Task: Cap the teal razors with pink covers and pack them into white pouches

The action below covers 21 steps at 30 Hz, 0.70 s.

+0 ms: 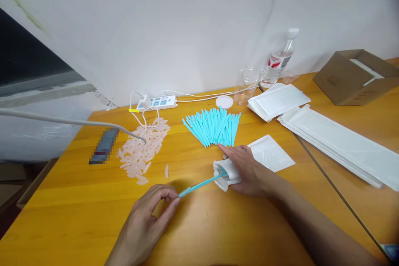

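My left hand (152, 212) pinches the near end of a slim turquoise stick (199, 185), which looks like an eyebrow razor, between thumb and fingertip. Its far end is inside the mouth of a small white padded envelope (230, 171). Wrapped round that envelope is my right hand (249, 170), its opening facing left. Just beyond lies a fanned pile of similar turquoise sticks (212, 126). Many small pale pink pieces (140, 151) are spread to the left, with one loose pink piece (166, 171) nearer my left hand. A flat white envelope (272, 153) rests behind my right wrist.
A power strip (160, 102) with white cables lies along the wall. A pixelated dark object (104, 145) is at left. Further right are a clear cup (245, 91), a round lid (224, 102), a water bottle (277, 64), stacked white envelopes (339, 145) and a cardboard box (346, 77).
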### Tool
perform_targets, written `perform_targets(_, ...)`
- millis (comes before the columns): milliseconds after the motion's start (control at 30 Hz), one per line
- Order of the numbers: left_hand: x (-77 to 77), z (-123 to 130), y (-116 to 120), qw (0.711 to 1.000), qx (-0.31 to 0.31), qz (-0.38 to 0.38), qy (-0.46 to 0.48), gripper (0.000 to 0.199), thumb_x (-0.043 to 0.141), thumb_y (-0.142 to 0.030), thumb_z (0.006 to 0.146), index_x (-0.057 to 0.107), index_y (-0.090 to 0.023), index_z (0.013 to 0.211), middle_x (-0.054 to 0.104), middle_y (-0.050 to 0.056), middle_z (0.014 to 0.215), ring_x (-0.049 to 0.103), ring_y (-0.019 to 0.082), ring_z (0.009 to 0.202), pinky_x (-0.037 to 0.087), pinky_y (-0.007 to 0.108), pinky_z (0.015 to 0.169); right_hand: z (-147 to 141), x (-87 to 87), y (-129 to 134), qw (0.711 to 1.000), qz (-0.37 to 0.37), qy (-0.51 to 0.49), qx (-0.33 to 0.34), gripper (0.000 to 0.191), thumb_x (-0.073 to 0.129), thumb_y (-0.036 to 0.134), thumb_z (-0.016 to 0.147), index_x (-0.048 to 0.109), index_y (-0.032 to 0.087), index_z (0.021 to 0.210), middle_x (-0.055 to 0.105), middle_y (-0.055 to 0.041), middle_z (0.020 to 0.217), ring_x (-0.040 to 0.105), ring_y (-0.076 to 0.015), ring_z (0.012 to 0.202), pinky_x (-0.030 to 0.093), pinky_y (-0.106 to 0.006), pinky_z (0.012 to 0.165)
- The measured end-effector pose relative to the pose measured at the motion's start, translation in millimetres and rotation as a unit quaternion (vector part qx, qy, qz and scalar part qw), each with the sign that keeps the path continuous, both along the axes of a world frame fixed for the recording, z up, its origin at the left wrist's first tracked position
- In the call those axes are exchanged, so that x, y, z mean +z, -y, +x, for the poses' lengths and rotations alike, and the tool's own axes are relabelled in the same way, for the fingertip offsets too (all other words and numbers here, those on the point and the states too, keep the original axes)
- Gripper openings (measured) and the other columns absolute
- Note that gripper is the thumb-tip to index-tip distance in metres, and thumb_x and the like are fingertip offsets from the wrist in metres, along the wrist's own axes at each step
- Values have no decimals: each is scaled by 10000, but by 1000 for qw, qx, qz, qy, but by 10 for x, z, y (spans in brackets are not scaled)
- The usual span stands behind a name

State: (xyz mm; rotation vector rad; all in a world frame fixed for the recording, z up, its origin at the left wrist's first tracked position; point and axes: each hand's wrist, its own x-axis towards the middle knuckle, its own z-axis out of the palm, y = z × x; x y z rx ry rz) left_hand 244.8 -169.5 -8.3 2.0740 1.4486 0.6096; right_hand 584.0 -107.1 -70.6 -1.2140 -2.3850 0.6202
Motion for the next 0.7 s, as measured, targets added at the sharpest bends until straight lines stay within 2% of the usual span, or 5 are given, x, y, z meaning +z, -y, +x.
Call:
perform_targets(133, -32, 192, -153, 1000, 1, 10, 3, 92, 621, -305, 948, 645, -229, 902, 695, 8, 854, 659, 159, 775, 532, 251, 714, -15, 17, -7, 1000, -16, -11, 6, 1048, 668, 256, 724, 88, 237, 1597, 590, -135, 1261, 534, -323, 1170, 295, -524, 1028)
perform_targets(367, -440, 1146, -321, 987, -28, 79, 138, 125, 624, -265, 950, 677, -229, 1057, 723, 82, 1075, 659, 228, 1038, 523, 397, 942, -120, 94, 67, 997, -33, -66, 14, 1048, 671, 212, 751, 70, 251, 1608, 578, -124, 1241, 533, -302, 1154, 376, -499, 1014)
perform_targets(467, -428, 1114, -182, 973, 74, 73, 208, 429, 629, -382, 950, 529, -262, 1349, 597, 126, 1345, 577, 262, 1233, 481, 457, 1056, -97, 309, 95, 977, -105, -183, -15, 1018, 637, 163, 747, 112, 301, 1608, 556, -82, 1171, 585, -225, 1002, 503, -351, 816)
perform_targets(567, -345, 1023, -53, 968, 46, 2, 245, 795, 658, -543, 896, 279, -283, 1545, 459, 158, 1509, 540, 298, 1307, 474, 494, 1085, -56, 650, 116, 935, -160, -316, -31, 966, 620, 198, 774, 145, 324, 1606, 534, -73, 1126, 588, -158, 790, 490, -264, 592)
perform_targets(700, -283, 1268, -57, 981, -41, -37, 186, 875, 806, -462, 781, 368, -259, 1511, 568, 143, 1424, 599, 318, 1244, 539, 458, 1019, -141, 861, 223, 933, -95, -341, -61, 948, 627, 334, 852, 71, 322, 1620, 503, -135, 1381, 618, -289, 1140, 565, -445, 873)
